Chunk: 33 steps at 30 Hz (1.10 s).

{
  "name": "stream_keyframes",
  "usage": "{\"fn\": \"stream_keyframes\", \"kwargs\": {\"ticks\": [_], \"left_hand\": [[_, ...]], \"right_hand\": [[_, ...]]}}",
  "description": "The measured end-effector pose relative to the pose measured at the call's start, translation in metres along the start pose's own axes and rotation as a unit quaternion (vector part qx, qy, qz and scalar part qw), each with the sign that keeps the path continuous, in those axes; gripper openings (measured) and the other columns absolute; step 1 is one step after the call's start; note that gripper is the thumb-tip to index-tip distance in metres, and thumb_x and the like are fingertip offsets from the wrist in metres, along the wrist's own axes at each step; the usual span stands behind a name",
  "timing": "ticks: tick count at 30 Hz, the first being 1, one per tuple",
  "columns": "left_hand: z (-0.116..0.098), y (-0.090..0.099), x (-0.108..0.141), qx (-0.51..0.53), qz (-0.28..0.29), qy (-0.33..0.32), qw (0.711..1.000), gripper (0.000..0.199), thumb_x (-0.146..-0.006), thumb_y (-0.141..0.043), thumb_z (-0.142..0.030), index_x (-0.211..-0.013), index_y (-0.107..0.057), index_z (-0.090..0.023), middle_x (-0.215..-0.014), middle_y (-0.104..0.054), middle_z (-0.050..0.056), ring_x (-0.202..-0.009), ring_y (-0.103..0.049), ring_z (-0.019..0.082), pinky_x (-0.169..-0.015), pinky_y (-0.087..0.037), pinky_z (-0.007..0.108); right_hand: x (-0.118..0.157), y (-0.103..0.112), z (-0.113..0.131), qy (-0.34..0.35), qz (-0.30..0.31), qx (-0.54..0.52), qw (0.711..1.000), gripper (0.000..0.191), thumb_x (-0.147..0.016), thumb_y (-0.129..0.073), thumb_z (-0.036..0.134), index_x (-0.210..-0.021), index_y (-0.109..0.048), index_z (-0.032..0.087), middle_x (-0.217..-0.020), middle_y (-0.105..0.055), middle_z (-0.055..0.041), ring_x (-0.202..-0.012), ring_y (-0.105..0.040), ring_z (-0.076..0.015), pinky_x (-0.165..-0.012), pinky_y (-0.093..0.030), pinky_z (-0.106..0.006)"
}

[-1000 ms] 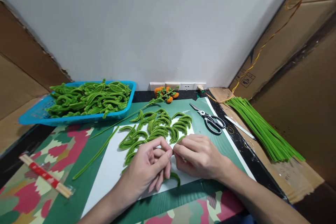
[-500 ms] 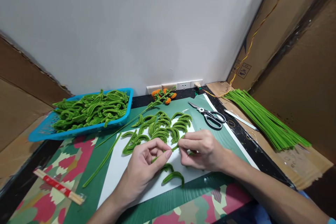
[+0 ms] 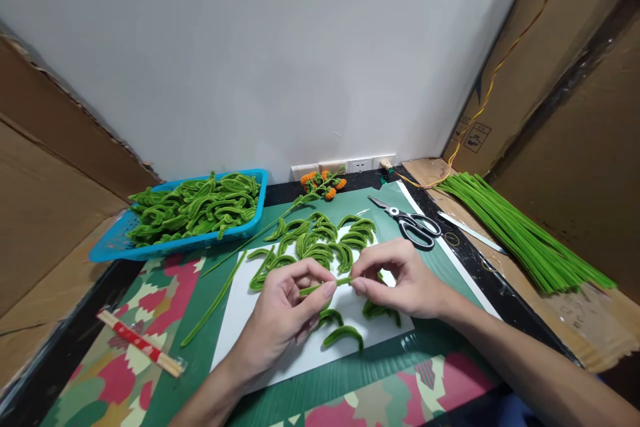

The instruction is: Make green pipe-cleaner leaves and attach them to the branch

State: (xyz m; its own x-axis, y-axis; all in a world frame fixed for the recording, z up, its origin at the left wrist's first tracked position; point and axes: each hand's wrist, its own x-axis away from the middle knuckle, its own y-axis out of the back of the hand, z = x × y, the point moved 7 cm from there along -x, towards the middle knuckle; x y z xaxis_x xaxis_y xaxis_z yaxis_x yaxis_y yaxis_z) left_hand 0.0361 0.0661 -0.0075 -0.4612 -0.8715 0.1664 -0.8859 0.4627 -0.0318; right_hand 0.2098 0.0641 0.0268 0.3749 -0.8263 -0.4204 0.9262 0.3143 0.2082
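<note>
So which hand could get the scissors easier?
Probably the right: the scissors lie just beyond the right hand, farther from the left hand. Both pinch a fuzzy green strip, though.

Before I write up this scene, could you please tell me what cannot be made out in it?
All in the head view:
- Strip: partly hidden by the left hand and right hand.
- Tray: its floor is mostly hidden by green pieces.
- Wire: cut off by the top edge.
- Red wrapper: print too small.
- Box marks: too small.
</note>
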Motion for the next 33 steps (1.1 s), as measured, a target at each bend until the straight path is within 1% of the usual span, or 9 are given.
{"fn": "stream_keyframes", "kwargs": {"ticks": [3, 6, 10, 12, 16, 20, 23, 26, 33], "left_hand": [[0.002, -0.005, 0.001, 0.022, 0.001, -0.007, 1.0, 0.031, -0.092, -0.081, -0.044, -0.096, -0.068, -0.017, -0.06, -0.052, -0.008, -0.039, -0.04, 0.003, -0.036, -0.031, 0.012], [0.003, -0.008, 0.0, 0.031, 0.005, -0.004, 1.0, 0.033, -0.092, -0.082, -0.045, -0.1, -0.067, -0.017, -0.061, -0.054, -0.008, -0.039, -0.041, 0.002, -0.036, -0.032, 0.011], [0.003, -0.006, -0.001, 0.03, -0.003, -0.005, 1.0, 0.034, -0.093, -0.08, -0.047, -0.101, -0.066, -0.017, -0.059, -0.056, -0.007, -0.038, -0.042, 0.002, -0.036, -0.034, 0.011], [0.003, -0.004, -0.002, 0.035, -0.01, -0.006, 0.999, 0.035, -0.094, -0.079, -0.049, -0.1, -0.065, -0.017, -0.058, -0.057, -0.007, -0.036, -0.042, 0.003, -0.036, -0.035, 0.011], [0.004, -0.001, -0.002, 0.052, -0.031, -0.007, 0.998, 0.037, -0.093, -0.08, -0.051, -0.096, -0.064, -0.018, -0.055, -0.057, -0.007, -0.035, -0.044, 0.004, -0.035, -0.035, 0.012], [0.004, -0.001, -0.002, 0.061, -0.034, -0.003, 0.998, 0.043, -0.095, -0.073, -0.058, -0.091, -0.065, -0.016, -0.057, -0.059, -0.005, -0.036, -0.045, 0.004, -0.034, -0.032, 0.011], [0.005, -0.003, -0.001, 0.056, -0.028, 0.003, 0.998, 0.045, -0.096, -0.072, -0.06, -0.088, -0.065, -0.016, -0.057, -0.06, -0.004, -0.037, -0.046, 0.004, -0.035, -0.032, 0.012], [0.006, -0.007, 0.0, 0.041, -0.019, 0.007, 0.999, 0.044, -0.096, -0.073, -0.057, -0.086, -0.068, -0.015, -0.055, -0.058, -0.004, -0.037, -0.043, 0.004, -0.037, -0.034, 0.013], [0.01, -0.016, 0.002, 0.034, 0.034, 0.014, 0.999, 0.039, -0.096, -0.074, -0.054, -0.089, -0.07, -0.016, -0.059, -0.061, -0.002, -0.039, -0.047, 0.005, -0.039, -0.036, 0.014]], "right_hand": [[0.002, 0.001, -0.003, -0.009, -0.016, 0.007, 1.0, 0.016, -0.089, -0.08, 0.029, -0.097, -0.079, 0.016, -0.076, -0.071, -0.0014, -0.058, -0.056, -0.0103, -0.053, -0.044, -0.022], [0.003, -0.002, -0.002, 0.019, -0.022, 0.03, 0.999, 0.012, -0.093, -0.078, 0.027, -0.091, -0.079, 0.016, -0.073, -0.069, -0.0011, -0.061, -0.058, -0.011, -0.056, -0.045, -0.023], [0.003, -0.002, 0.0, 0.032, -0.028, 0.025, 0.999, 0.014, -0.097, -0.073, 0.026, -0.088, -0.079, 0.016, -0.076, -0.071, -0.0031, -0.066, -0.06, -0.0131, -0.06, -0.047, -0.025], [0.004, 0.001, -0.001, 0.019, -0.046, 0.004, 0.999, 0.016, -0.098, -0.073, 0.027, -0.086, -0.078, 0.017, -0.075, -0.07, -0.0028, -0.063, -0.059, -0.0126, -0.058, -0.047, -0.025], [0.006, 0.011, -0.012, -0.043, -0.108, -0.08, 0.99, 0.018, -0.095, -0.077, 0.033, -0.085, -0.076, 0.018, -0.072, -0.065, 0.0002, -0.051, -0.053, -0.0093, -0.047, -0.042, -0.023], [0.008, 0.017, -0.015, -0.055, -0.141, -0.075, 0.986, 0.022, -0.092, -0.08, 0.037, -0.083, -0.076, 0.018, -0.069, -0.063, 0.0001, -0.051, -0.05, -0.0092, -0.045, -0.039, -0.022], [0.008, 0.017, -0.015, -0.056, -0.136, -0.077, 0.986, 0.023, -0.09, -0.083, 0.037, -0.081, -0.074, 0.018, -0.069, -0.062, 0.0004, -0.052, -0.05, -0.009, -0.045, -0.04, -0.022], [0.007, 0.013, -0.017, -0.062, -0.122, -0.105, 0.985, 0.022, -0.089, -0.084, 0.037, -0.084, -0.074, 0.018, -0.07, -0.062, 0.0013, -0.05, -0.052, -0.0089, -0.046, -0.042, -0.023], [0.008, -0.008, -0.026, -0.121, -0.077, -0.175, 0.974, 0.025, -0.091, -0.083, 0.043, -0.09, -0.076, 0.018, -0.062, -0.064, 0.0019, -0.046, -0.056, -0.0111, -0.045, -0.045, -0.024]]}}
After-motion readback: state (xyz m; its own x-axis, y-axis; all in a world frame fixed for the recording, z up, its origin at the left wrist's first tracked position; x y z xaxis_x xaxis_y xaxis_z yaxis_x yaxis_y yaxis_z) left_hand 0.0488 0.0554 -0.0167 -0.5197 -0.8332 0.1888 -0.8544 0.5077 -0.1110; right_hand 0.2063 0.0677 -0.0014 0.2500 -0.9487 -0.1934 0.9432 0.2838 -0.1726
